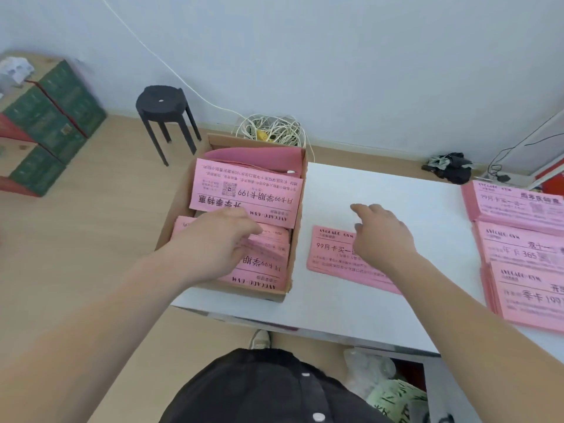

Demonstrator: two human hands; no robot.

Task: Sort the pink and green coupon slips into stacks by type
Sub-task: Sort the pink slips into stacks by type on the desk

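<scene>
A cardboard box (183, 209) at the left end of the white table (381, 190) holds many pink coupon slips (253, 193) printed in black. My left hand (219, 239) reaches into the box and its fingers curl round a bundle of pink slips (268, 248) there. My right hand (381, 236) hovers with relaxed fingers over a small pink stack (332, 251) lying mid-table. Three more pink stacks sit at the right: a far one (515, 203), a middle one (518, 245) and a near one (528, 294). No green slips show on the table.
A black stool (161, 102) stands on the floor behind the box, beside a tangle of white cable (271, 129). Green and red cartons (45, 123) are stacked at far left. Dark clutter (451, 169) lies past the table's far edge. A bag with green print (393, 395) sits under the table.
</scene>
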